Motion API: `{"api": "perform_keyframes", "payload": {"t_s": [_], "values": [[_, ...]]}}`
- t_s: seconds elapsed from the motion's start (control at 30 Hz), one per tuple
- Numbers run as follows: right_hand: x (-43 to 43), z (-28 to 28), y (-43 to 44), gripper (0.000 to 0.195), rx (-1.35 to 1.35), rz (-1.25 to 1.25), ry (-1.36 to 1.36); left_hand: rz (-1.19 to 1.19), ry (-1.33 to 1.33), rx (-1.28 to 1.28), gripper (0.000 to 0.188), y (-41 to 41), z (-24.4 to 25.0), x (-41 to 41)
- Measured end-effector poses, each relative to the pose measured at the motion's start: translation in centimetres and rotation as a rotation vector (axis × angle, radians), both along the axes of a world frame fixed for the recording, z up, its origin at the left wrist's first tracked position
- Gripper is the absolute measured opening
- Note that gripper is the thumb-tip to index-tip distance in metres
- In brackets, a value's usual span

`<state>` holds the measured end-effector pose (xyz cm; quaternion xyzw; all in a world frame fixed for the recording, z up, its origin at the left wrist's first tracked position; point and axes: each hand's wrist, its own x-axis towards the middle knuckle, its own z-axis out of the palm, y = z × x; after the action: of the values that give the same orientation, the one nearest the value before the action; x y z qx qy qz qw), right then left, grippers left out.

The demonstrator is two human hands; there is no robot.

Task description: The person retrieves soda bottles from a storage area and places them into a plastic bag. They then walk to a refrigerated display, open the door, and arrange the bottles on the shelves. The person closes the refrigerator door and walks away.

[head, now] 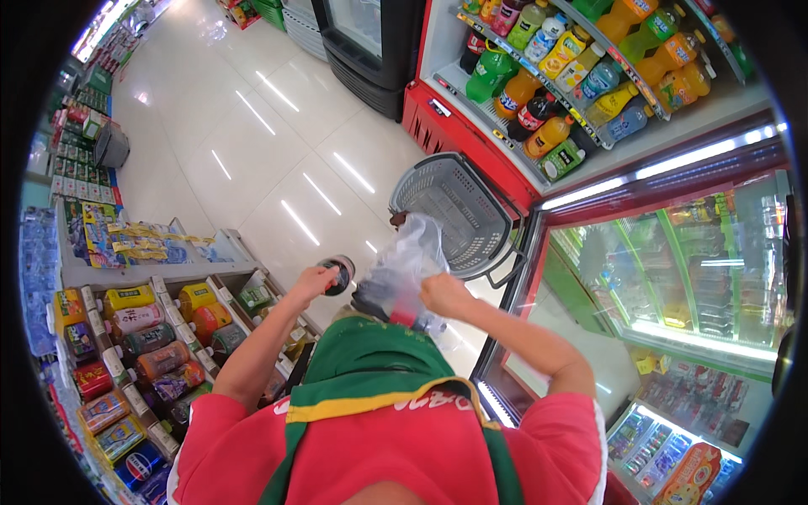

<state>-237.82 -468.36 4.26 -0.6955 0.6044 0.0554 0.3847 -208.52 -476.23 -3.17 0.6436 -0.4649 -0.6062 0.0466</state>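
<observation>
My left hand (315, 282), left of the middle, is closed on a round dark item (341, 275) with a pale rim, perhaps a bottle or can seen end-on. Gathered in my right hand (444, 295) is a clear plastic bag (411, 255) with dark bottles in it, one showing a red label. The bag hangs in front of my green apron (379, 353). Just beyond the bag a grey plastic shopping basket (470, 214) with nothing visible inside stands on the floor against the red base of a drinks fridge.
The open drinks fridge (492, 142) holds rows of bottles at upper right. Its glass door (543, 252) swings out at my right. A slanted rack of bottles and cans (104, 328) is close at my left. Pale floor tiles (252, 145) stretch ahead, past a black cooler (372, 69).
</observation>
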Motion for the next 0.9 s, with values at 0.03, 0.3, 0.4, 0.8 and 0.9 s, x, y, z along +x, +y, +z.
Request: {"api": "perform_keyframes", "payload": {"t_s": [0.03, 0.3, 0.4, 0.8, 0.9], "values": [[-0.4, 1.8, -0.7, 0.024, 0.009, -0.016, -0.004, -0.003, -0.036, 0.016, 0.04, 0.1, 0.7, 0.2], [-3.1, 9.7, -7.6, 0.022, -0.099, 0.017, 0.049, 0.235, 0.153, 0.062, 0.04, -9.9, 4.7, -1.4], [-4.3, 10.3, -9.6, 0.019, -0.173, -0.038, 0.145, 0.359, 0.311, 0.201, 0.041, -14.0, 5.9, -1.7], [-12.4, -6.3, -17.1, 0.018, 0.031, -0.25, 0.29, 0.129, 0.314, 0.25, 0.036, -25.7, 8.1, -9.3], [-14.6, -14.0, -17.8, 0.02, 0.084, -0.356, 0.214, -0.089, 0.197, 0.127, 0.039, -28.3, 9.1, -11.3]]}}
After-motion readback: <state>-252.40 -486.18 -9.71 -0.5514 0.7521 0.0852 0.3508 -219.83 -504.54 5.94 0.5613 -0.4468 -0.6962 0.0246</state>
